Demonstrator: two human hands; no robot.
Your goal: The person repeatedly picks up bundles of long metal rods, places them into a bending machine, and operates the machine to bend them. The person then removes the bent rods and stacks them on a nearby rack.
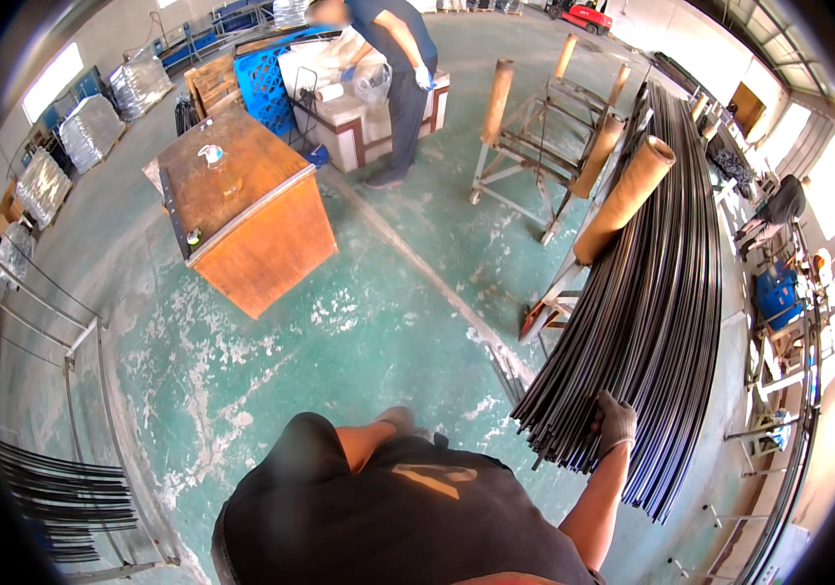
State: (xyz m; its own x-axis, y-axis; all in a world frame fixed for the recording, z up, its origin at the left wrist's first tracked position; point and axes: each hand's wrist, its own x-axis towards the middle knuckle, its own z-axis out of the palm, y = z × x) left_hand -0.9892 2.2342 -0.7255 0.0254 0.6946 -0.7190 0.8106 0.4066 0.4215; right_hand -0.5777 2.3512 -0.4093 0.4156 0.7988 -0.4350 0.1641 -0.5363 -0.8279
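Observation:
A long bundle of thin black rods (646, 322) lies to my right, resting on a metal rack, its loose ends fanning out toward me. My right hand (616, 421), in a light work glove, is at these near ends with its fingers curled around some of the rods. How many it grips is hidden by the hand. My left hand does not show.
Cardboard tubes (624, 200) sleeve the rack's posts beside the rods. An orange-brown wooden table (266, 239) with a spray bottle (214, 156) stands ahead left. Beyond it, a person (403, 83) leans over a white crate (344, 132). More black rods (71, 492) lie on a left rack.

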